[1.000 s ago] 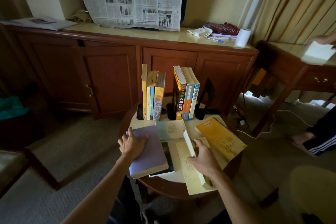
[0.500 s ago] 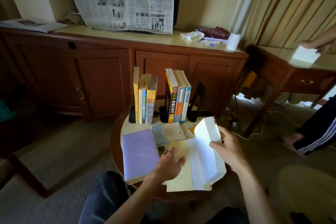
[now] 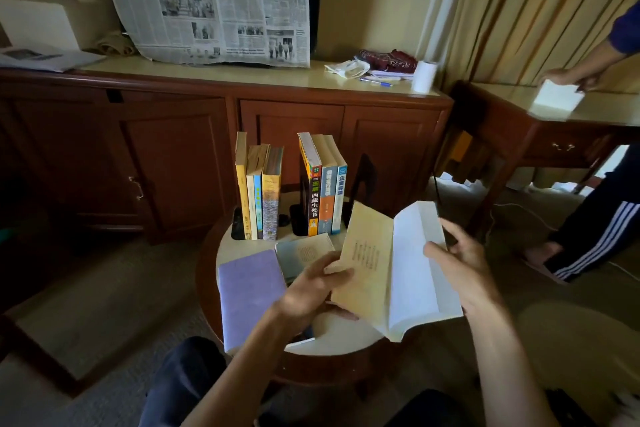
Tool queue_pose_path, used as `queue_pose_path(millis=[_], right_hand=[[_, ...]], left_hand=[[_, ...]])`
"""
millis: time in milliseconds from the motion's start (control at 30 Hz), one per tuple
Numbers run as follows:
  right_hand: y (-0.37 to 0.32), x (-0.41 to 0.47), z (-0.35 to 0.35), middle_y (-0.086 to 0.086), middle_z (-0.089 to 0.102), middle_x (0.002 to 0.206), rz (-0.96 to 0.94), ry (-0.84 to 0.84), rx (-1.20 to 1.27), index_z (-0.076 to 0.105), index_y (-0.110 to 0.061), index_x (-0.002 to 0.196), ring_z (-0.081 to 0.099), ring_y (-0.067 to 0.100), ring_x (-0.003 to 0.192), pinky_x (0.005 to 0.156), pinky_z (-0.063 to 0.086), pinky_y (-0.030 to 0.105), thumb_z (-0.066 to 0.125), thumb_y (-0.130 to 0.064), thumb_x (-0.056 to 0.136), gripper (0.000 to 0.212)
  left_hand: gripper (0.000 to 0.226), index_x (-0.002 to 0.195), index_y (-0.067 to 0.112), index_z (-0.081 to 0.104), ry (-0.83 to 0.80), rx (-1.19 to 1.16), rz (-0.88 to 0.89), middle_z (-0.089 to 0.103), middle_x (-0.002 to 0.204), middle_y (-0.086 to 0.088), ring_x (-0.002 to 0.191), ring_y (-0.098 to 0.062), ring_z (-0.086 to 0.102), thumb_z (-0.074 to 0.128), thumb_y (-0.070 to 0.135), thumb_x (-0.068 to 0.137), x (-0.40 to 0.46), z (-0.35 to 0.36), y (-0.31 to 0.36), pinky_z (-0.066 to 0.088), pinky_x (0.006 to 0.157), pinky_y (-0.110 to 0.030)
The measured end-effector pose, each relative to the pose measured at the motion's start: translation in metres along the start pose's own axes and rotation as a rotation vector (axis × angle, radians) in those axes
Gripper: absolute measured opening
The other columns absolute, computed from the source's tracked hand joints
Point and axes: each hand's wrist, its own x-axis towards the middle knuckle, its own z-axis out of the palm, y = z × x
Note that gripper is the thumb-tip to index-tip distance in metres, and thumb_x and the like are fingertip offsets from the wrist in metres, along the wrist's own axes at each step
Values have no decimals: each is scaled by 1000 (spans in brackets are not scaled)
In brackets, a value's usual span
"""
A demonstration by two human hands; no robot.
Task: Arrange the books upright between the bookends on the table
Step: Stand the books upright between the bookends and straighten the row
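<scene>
Roughly half the job looks done: two groups of books stand upright on the round table (image 3: 207,274), a left group of yellow-spined books (image 3: 258,192) and a right group with dark, orange and blue spines (image 3: 323,189), each flanked by black bookends (image 3: 362,180). Still lying flat on the table are a lavender book (image 3: 247,291) and a small grey-green book (image 3: 304,253) just beside it; something pale lies under the hands, too hidden to identify. The person holds an open book (image 3: 391,270) above the table's near right side. The left hand (image 3: 311,291) grips its cream cover, fingers curled round the edge, while the right hand (image 3: 457,263) holds the white pages with fingers wrapped round the far edge. By this view, the open book must be closed and stood up, then the flat ones.
</scene>
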Motion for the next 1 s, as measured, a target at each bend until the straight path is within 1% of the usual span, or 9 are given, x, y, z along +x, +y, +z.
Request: queue_pose_path(millis=[200,333,433,533,633,733,800,867,1000], right_hand=[[48,3,47,12,53,137,277,-33,-4,52,-12,136,58,32,112,82,48,34,67,-15,90,48],[36,-3,61,13,65,116,406,-61,148,68,-19,104,62,29,95,72,55,37,65,-30,91,17],[28,-9,63,13,74,102,465,-143,412,69,-16,108,68,30,98,78,57,42,64,-39,92,28],[35,-17,51,14,70,117,370,-285,557,64,-16,123,68,27,108,87,53,39,61,-37,93,37],[39,-35,36,-9,67,126,103,-574,231,63,-33,122,61,7,117,103,46,38,72,-36,79,44],[31,-50,37,-42,58,117,42,-812,14,51,-40,125,51,-19,114,95,42,8,84,-47,66,68],[46,-49,53,-38,59,118,-89,-674,-188,49,-39,128,52,-15,115,85,45,4,83,-49,69,69],[66,-39,70,-12,67,112,-181,-345,-328,56,-21,125,65,7,108,69,50,8,77,-39,81,51],[86,-25,80,4,71,109,-28,-168,-28,62,-11,113,72,16,95,65,58,21,76,-17,84,33]], left_hand=[[80,153,42,16,-318,977,-42,38,157,3,138,-24,45,49,74,88,3,45,-3,37,114,-46],[93,154,41,2,-45,1139,146,51,142,-8,128,-31,48,69,45,89,-3,60,-19,44,101,-38],[72,154,36,6,6,1065,253,63,118,-13,100,-25,64,54,23,101,4,50,-7,53,81,-33],[33,133,23,35,132,720,270,64,109,-15,91,-30,70,46,11,103,11,25,21,62,66,-43],[17,121,10,45,281,348,89,62,104,-17,83,-31,73,43,17,105,15,3,49,61,57,-40],[28,124,7,48,305,291,-86,67,100,-23,74,-31,76,48,25,104,18,-7,68,63,61,-43],[31,126,4,48,288,319,-126,72,93,-26,75,-36,75,48,26,104,20,-6,74,63,57,-39],[37,128,2,48,244,348,-146,73,88,-30,78,-40,74,51,30,104,21,0,79,63,59,-39],[43,133,17,46,185,350,-63,74,100,-24,84,-36,75,51,44,101,26,-6,82,63,70,-43]])
